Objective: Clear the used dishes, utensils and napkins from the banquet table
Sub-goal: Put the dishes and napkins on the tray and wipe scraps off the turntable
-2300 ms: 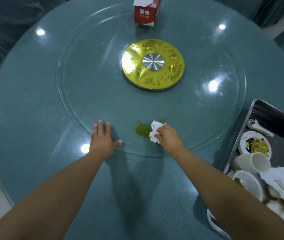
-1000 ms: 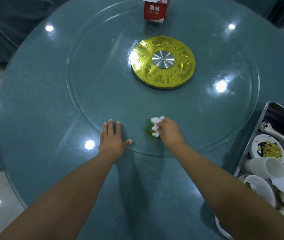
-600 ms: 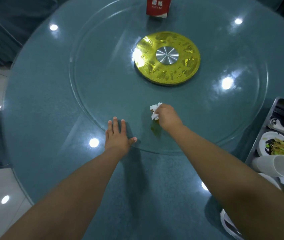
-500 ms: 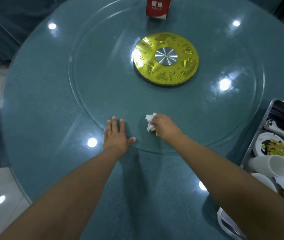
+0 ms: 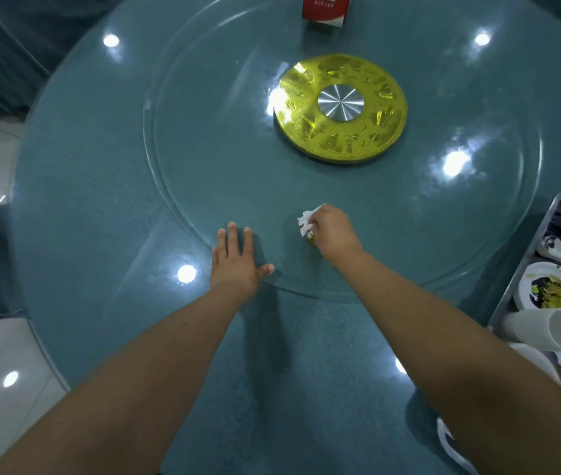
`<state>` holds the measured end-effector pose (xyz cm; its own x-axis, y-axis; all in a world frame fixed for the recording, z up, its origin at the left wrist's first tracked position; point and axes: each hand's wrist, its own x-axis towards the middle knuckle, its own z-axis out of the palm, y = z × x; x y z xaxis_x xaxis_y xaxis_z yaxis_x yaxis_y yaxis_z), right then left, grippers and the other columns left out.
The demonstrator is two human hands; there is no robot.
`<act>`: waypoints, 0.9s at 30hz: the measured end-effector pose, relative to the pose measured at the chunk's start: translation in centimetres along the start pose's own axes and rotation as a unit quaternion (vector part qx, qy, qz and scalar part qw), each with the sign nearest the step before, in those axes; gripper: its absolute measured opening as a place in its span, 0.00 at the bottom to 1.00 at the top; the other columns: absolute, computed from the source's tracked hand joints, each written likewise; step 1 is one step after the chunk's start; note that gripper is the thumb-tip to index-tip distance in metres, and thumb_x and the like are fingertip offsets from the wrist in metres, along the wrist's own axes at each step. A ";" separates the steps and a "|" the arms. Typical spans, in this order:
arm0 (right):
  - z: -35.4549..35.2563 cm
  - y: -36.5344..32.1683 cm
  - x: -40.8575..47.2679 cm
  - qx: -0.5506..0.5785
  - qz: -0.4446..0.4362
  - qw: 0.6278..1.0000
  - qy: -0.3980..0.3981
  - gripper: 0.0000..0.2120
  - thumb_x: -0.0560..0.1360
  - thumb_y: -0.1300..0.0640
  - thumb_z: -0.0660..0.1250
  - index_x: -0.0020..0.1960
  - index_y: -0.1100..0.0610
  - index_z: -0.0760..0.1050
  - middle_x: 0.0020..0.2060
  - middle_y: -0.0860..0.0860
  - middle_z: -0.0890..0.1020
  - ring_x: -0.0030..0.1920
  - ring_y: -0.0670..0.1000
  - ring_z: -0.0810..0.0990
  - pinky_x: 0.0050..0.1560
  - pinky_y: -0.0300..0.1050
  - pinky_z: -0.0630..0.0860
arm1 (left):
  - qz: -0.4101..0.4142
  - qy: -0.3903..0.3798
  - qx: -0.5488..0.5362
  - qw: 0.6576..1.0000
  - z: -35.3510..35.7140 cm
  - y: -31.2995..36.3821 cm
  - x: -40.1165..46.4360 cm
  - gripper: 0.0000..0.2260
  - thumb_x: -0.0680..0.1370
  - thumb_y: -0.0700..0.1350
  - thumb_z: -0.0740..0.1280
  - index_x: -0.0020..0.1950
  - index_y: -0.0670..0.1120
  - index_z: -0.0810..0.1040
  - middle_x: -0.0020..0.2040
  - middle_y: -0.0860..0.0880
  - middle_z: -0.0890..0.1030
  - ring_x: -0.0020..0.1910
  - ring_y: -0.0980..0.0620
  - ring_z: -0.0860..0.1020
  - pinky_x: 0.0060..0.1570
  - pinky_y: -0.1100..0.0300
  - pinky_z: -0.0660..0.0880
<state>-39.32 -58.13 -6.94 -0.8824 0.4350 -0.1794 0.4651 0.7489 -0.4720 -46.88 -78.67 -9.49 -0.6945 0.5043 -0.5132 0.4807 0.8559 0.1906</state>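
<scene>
gripping a crumpled napkin (image 5: 306, 221), the right hand (image 5: 332, 233) presses it onto the glass turntable (image 5: 203, 159); the napkin pokes out at its fingertips. the left hand (image 5: 236, 264) lies flat, fingers straight, just beside on the tabletop (image 5: 83, 234).

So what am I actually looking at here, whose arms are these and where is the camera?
No machine here: a person wears one wide-angle camera on the head, looking down, so you see their own two arms. The left hand rests flat on the edge of the glass turntable of a round teal table. The right hand pinches a crumpled white napkin against the glass. In the middle sits a gold disc, with a red box behind it. At the right, a metal tray holds a dirty plate, a tipped white cup and a spoon.
</scene>
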 end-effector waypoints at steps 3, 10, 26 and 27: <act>1.4 -1.4 -3.3 0.012 -0.048 0.997 -0.058 0.12 0.75 0.68 0.64 0.51 0.60 0.84 0.50 0.61 0.79 0.52 0.61 0.79 0.54 0.53 0.75 | 0.008 0.014 0.003 1.000 -0.2 -0.3 0.1 0.41 0.79 0.65 0.58 0.80 0.49 0.38 0.79 0.45 0.32 0.78 0.43 0.33 0.77 0.46 0.43; 0.1 3.2 -5.3 -0.053 0.016 0.997 -0.046 0.11 0.77 0.66 0.61 0.55 0.65 0.79 0.57 0.60 0.76 0.58 0.61 0.75 0.56 0.50 0.72 | 0.013 0.015 0.012 1.000 -1.1 -1.0 0.4 0.42 0.78 0.66 0.59 0.81 0.50 0.40 0.80 0.45 0.34 0.78 0.43 0.35 0.77 0.47 0.43; 3.9 -2.1 -2.1 -0.034 -0.007 0.999 -0.005 0.15 0.77 0.64 0.63 0.64 0.58 0.74 0.60 0.56 0.72 0.61 0.58 0.70 0.60 0.50 0.72 | 0.013 0.014 0.017 1.000 -0.8 -2.1 1.5 0.42 0.77 0.67 0.59 0.81 0.51 0.39 0.79 0.46 0.33 0.78 0.44 0.34 0.77 0.48 0.41; 3.4 -1.8 -1.4 -0.036 -0.004 0.999 -0.010 0.15 0.77 0.65 0.63 0.62 0.58 0.75 0.60 0.56 0.72 0.61 0.58 0.70 0.59 0.51 0.72 | 0.014 0.016 0.013 1.000 -0.8 -2.3 1.6 0.42 0.77 0.67 0.60 0.81 0.51 0.40 0.79 0.47 0.33 0.78 0.45 0.34 0.77 0.48 0.41</act>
<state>-39.19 -61.76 -8.77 -0.8869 0.4198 -0.1926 0.4614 0.7867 -0.4102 -49.53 -79.77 -10.02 -0.6968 0.5322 -0.4809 0.5139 0.8381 0.1829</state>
